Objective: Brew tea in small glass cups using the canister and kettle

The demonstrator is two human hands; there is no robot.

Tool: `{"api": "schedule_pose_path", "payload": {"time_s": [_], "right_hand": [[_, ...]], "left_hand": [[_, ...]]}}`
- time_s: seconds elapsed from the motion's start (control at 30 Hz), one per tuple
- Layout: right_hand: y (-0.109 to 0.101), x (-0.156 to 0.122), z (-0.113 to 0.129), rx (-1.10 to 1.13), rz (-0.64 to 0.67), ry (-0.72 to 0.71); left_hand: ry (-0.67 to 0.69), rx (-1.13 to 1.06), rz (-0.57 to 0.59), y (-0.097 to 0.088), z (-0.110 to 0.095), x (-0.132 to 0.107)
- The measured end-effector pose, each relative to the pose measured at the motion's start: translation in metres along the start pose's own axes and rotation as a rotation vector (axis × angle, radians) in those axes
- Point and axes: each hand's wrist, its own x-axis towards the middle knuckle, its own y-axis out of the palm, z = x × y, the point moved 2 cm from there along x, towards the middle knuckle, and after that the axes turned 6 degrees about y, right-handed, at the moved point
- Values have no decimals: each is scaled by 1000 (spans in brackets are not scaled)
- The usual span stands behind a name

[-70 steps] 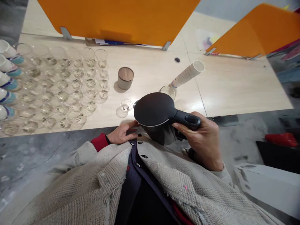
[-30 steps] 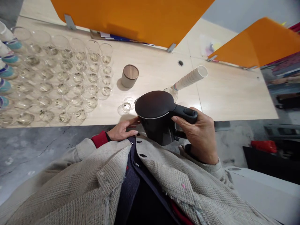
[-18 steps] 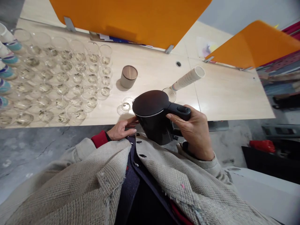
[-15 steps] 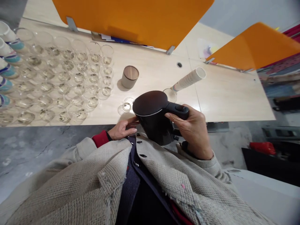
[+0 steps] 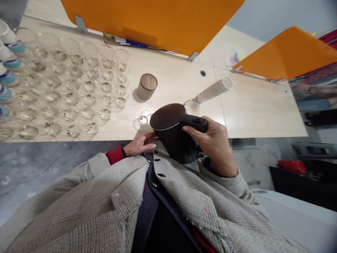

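My right hand (image 5: 213,146) is wrapped round the handle of a black electric kettle (image 5: 172,131), lid closed, held up close to my chest and tipped toward the left over the desk's near edge. My left hand (image 5: 140,144) rests by the desk edge with fingers stretched toward the kettle's lower left side, holding nothing. Just beyond the kettle stands a small clear glass (image 5: 144,118) on the pale wooden desk (image 5: 252,102), and another glass (image 5: 191,106) shows behind the lid.
Several rows of clear glasses (image 5: 71,91) with a little liquid fill the desk's left. A round brown-lidded canister (image 5: 147,86) stands mid-desk. A stack of paper cups (image 5: 213,89) lies on its side. Orange dividers (image 5: 158,21) border the back. More paper cups (image 5: 6,66) line the far left.
The kettle has shifted slightly left and tilted further, its handle drawn inward with my right hand. My left hand stayed by the desk edge.
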Motion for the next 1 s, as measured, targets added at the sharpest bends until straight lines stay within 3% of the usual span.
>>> {"api": "schedule_pose_path", "payload": {"time_s": [0.27, 0.57, 0.7, 0.87, 0.93, 1.0], "right_hand": [[-9, -8, -6, 81, -50, 16], [-37, -41, -26, 247, -320, 51], [-42, -45, -23, 338, -493, -20], [-46, -29, -9, 519, -665, -194], [-48, -16, -1, 612, -713, -245], [-48, 0, 5, 687, -746, -275]], "left_hand": [[23, 100, -23, -1, -6, -1], [125, 390, -29, -1, -35, -3], [56, 546, -249, -25, -32, -19], [-21, 774, -736, -69, -11, -30], [-5, 904, -785, -79, -2, -27], [20, 1060, -734, -85, 4, -22]]}}
